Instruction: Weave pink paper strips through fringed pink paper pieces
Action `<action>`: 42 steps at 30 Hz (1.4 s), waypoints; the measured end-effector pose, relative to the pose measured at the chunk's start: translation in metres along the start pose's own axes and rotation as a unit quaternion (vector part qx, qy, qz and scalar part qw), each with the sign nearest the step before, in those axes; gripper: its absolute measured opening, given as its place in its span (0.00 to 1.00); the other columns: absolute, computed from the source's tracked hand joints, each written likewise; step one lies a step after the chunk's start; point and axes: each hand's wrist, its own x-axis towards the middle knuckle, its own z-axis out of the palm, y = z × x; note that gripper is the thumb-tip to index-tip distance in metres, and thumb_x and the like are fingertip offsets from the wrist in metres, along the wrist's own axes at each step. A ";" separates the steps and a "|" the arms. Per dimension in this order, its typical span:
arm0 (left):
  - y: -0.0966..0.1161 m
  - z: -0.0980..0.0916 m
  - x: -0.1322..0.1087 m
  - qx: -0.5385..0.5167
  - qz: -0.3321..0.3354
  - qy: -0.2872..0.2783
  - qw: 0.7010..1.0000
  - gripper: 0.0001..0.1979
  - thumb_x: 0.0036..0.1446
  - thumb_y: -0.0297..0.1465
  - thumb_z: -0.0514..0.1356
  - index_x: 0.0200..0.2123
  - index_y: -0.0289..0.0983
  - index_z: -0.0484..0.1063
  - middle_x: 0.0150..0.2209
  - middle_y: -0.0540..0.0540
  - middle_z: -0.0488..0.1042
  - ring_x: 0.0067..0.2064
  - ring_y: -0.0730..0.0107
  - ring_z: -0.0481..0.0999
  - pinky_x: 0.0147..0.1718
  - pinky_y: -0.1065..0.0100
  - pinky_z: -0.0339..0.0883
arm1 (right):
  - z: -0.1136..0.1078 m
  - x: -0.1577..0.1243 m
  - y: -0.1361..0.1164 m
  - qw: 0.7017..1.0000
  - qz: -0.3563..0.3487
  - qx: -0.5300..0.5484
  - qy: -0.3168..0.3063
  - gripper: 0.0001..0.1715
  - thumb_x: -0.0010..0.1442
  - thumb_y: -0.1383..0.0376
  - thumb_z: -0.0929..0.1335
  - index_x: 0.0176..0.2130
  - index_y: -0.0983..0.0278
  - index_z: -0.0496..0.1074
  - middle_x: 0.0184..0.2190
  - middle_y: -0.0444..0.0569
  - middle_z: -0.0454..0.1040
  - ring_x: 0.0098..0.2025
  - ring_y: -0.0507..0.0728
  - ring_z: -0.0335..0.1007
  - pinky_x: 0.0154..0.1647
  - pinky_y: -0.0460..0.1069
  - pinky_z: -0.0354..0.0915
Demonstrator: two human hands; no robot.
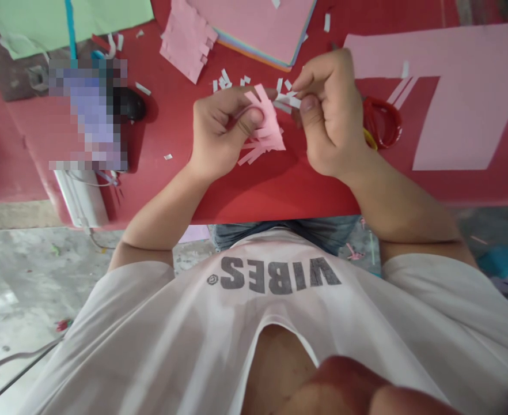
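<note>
My left hand [219, 132] is closed in a pinch on a small pink paper piece with cut fringes [266, 134], holding it just above the red table [254, 190]. My right hand [329, 112] is closed too, its thumb and fingers pinching a thin pale strip [287, 101] at the upper edge of that fringed piece. The two hands nearly touch over the table's middle. Small white and pink paper scraps [226, 80] lie scattered just beyond the hands.
Red-handled scissors [382, 122] lie right of my right hand. A large pink sheet [461, 98] covers the right side. A stack of coloured paper [262, 26], a notched pink square [188, 39] and a green sheet [70, 20] lie at the back. A blurred object sits at left.
</note>
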 end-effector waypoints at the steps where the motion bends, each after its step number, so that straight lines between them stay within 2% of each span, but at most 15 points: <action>1: -0.001 0.000 0.000 -0.025 -0.007 -0.005 1.000 0.19 0.66 0.52 0.66 0.47 0.45 0.85 0.31 0.49 0.77 0.31 0.71 0.74 0.35 0.64 0.70 | 0.001 0.000 0.002 1.000 -0.003 0.006 0.002 0.20 0.75 0.42 0.56 0.55 0.48 0.62 0.44 0.48 0.67 0.35 0.59 0.66 0.45 0.59 0.72; 3: 0.000 0.001 0.001 -0.081 -0.034 -0.025 0.996 0.21 0.66 0.50 0.66 0.55 0.46 0.83 0.28 0.50 0.74 0.28 0.73 0.73 0.31 0.66 0.69 | 0.001 0.000 0.002 1.000 -0.013 0.015 -0.002 0.19 0.75 0.44 0.58 0.58 0.47 0.59 0.44 0.47 0.67 0.33 0.58 0.65 0.43 0.59 0.72; 7: 0.009 0.004 -0.002 -0.113 -0.080 -0.066 0.988 0.23 0.67 0.45 0.67 0.62 0.48 0.78 0.20 0.55 0.68 0.18 0.78 0.63 0.19 0.70 0.54 | -0.002 -0.001 -0.005 0.999 -0.028 0.005 -0.015 0.16 0.76 0.53 0.61 0.61 0.45 0.57 0.50 0.47 0.68 0.37 0.57 0.72 0.44 0.57 0.73; 10: 0.005 0.004 -0.005 -0.084 -0.096 -0.078 0.989 0.31 0.62 0.47 0.71 0.65 0.47 0.74 0.20 0.56 0.69 0.18 0.78 0.64 0.20 0.71 0.58 | -0.003 -0.001 -0.009 0.999 -0.031 0.002 -0.005 0.15 0.76 0.57 0.62 0.60 0.45 0.58 0.52 0.45 0.68 0.40 0.56 0.76 0.45 0.56 0.75; 14: -0.021 0.004 -0.009 -0.082 -0.109 -0.100 0.986 0.42 0.53 0.54 0.74 0.67 0.47 0.71 0.22 0.57 0.71 0.20 0.77 0.70 0.23 0.72 0.64 | -0.001 -0.001 -0.006 0.997 -0.075 0.004 0.019 0.12 0.77 0.58 0.62 0.58 0.47 0.59 0.49 0.45 0.70 0.43 0.56 0.79 0.47 0.55 0.75; 16: -0.033 0.005 -0.010 -0.077 -0.118 -0.091 0.986 0.45 0.51 0.54 0.75 0.68 0.47 0.69 0.25 0.56 0.72 0.22 0.76 0.73 0.24 0.73 0.66 | 0.000 -0.001 -0.004 0.997 -0.080 0.003 0.023 0.12 0.76 0.57 0.63 0.58 0.46 0.61 0.48 0.45 0.70 0.44 0.58 0.80 0.47 0.57 0.74; 19: -0.039 0.007 -0.010 -0.059 -0.133 -0.073 0.987 0.42 0.57 0.52 0.72 0.70 0.48 0.65 0.31 0.54 0.75 0.23 0.77 0.75 0.26 0.72 0.67 | 0.001 -0.002 -0.002 0.995 -0.089 0.007 0.040 0.12 0.75 0.53 0.64 0.57 0.46 0.63 0.52 0.45 0.69 0.44 0.60 0.81 0.48 0.60 0.75; 21: -0.035 0.007 -0.009 -0.054 -0.132 -0.069 0.987 0.40 0.59 0.52 0.70 0.70 0.49 0.64 0.35 0.53 0.77 0.23 0.78 0.75 0.26 0.72 0.68 | 0.001 -0.002 -0.001 0.995 -0.086 0.002 0.043 0.12 0.75 0.53 0.63 0.57 0.46 0.62 0.52 0.45 0.69 0.45 0.61 0.81 0.49 0.61 0.74; 25: -0.022 0.003 -0.008 -0.059 -0.101 -0.092 0.989 0.42 0.54 0.52 0.74 0.68 0.50 0.66 0.42 0.48 0.79 0.22 0.79 0.72 0.23 0.72 0.66 | -0.002 -0.005 -0.003 0.996 -0.060 -0.060 0.015 0.14 0.73 0.57 0.65 0.56 0.46 0.60 0.47 0.45 0.75 0.45 0.63 0.80 0.50 0.63 0.73; 30: -0.017 0.002 -0.006 -0.067 -0.109 -0.060 0.990 0.37 0.54 0.55 0.73 0.61 0.46 0.71 0.35 0.51 0.74 0.22 0.77 0.74 0.23 0.72 0.63 | -0.004 -0.006 -0.005 0.988 -0.069 -0.136 -0.002 0.15 0.70 0.58 0.66 0.55 0.47 0.61 0.41 0.44 0.76 0.40 0.65 0.76 0.55 0.67 0.69; 35: -0.019 0.003 -0.007 -0.072 -0.107 -0.036 0.991 0.28 0.54 0.53 0.74 0.50 0.45 0.74 0.40 0.49 0.74 0.24 0.76 0.76 0.24 0.71 0.64 | -0.003 -0.004 -0.003 0.985 -0.082 -0.151 0.033 0.15 0.68 0.56 0.68 0.54 0.48 0.64 0.41 0.45 0.73 0.40 0.65 0.74 0.54 0.66 0.67; 38: -0.024 0.004 -0.008 -0.058 -0.100 -0.043 0.992 0.32 0.55 0.56 0.73 0.55 0.46 0.73 0.43 0.47 0.75 0.25 0.76 0.77 0.25 0.71 0.65 | -0.003 -0.003 -0.001 0.989 -0.070 -0.124 0.046 0.14 0.69 0.52 0.68 0.52 0.48 0.65 0.39 0.44 0.71 0.40 0.64 0.72 0.56 0.67 0.64; 40: -0.025 0.003 -0.007 -0.047 -0.080 -0.058 0.994 0.38 0.55 0.56 0.72 0.64 0.50 0.67 0.52 0.45 0.76 0.25 0.79 0.75 0.24 0.72 0.64 | -0.004 -0.003 0.000 0.988 -0.059 -0.135 0.047 0.14 0.69 0.52 0.69 0.51 0.49 0.66 0.38 0.45 0.71 0.42 0.65 0.72 0.56 0.66 0.64; 42: -0.022 0.003 -0.005 -0.040 -0.059 -0.077 0.994 0.44 0.57 0.55 0.71 0.71 0.54 0.60 0.62 0.43 0.72 0.24 0.84 0.72 0.23 0.72 0.64 | -0.005 -0.003 0.001 0.981 -0.063 -0.175 0.053 0.14 0.69 0.52 0.68 0.51 0.51 0.65 0.38 0.47 0.72 0.44 0.66 0.71 0.56 0.66 0.66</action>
